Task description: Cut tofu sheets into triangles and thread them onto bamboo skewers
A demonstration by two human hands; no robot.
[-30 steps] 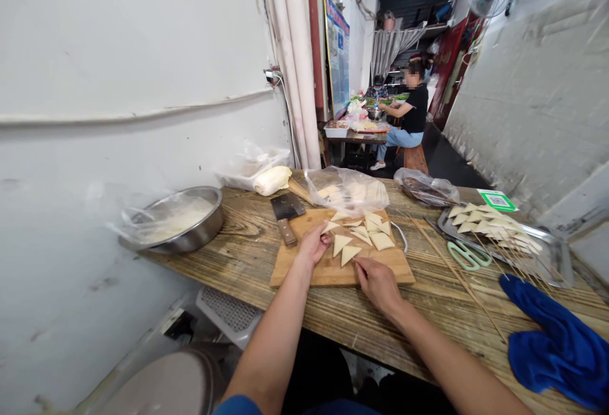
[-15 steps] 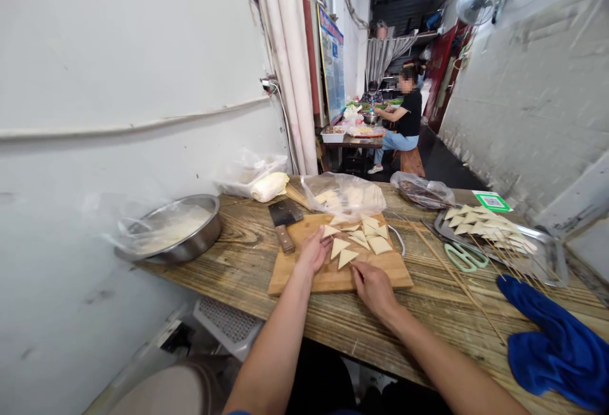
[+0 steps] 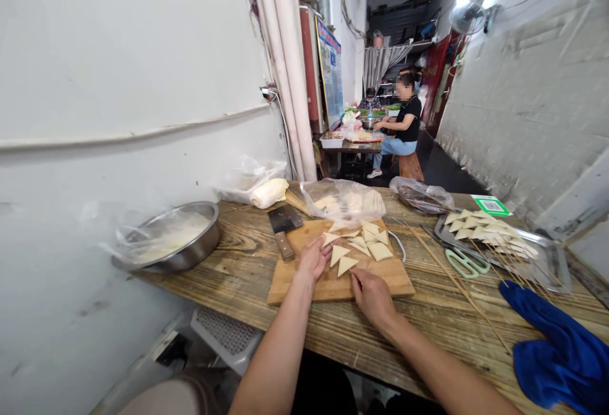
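On a wooden cutting board (image 3: 290,285) lie several pale, flat triangles that look like sliced tofu (image 3: 380,250). My left hand (image 3: 313,259) is over the board's left half, its thumb and fingers closed on one pale tofu triangle (image 3: 329,238). My right hand (image 3: 373,294), at the board's front, has its fingers pinched around the end of a thin bamboo skewer, mostly hidden. Two more tofu triangles (image 3: 347,266) sit in line between my hands, apparently on that skewer. A cleaver (image 3: 284,231) with a wooden handle rests at the board's left edge.
Left stands a metal basin (image 3: 209,237) with plastic over it. Behind the board is a plastic bag (image 3: 342,202) of pale slices. To the right are loose skewers (image 3: 451,275), green-handled scissors (image 3: 466,264), a tray (image 3: 554,266) of skewered triangles and a blue cloth (image 3: 561,351). People sit farther back.
The view has tilted slightly, so the scene sits a little lower. Both hands keep nearly the same hold and place over the board.
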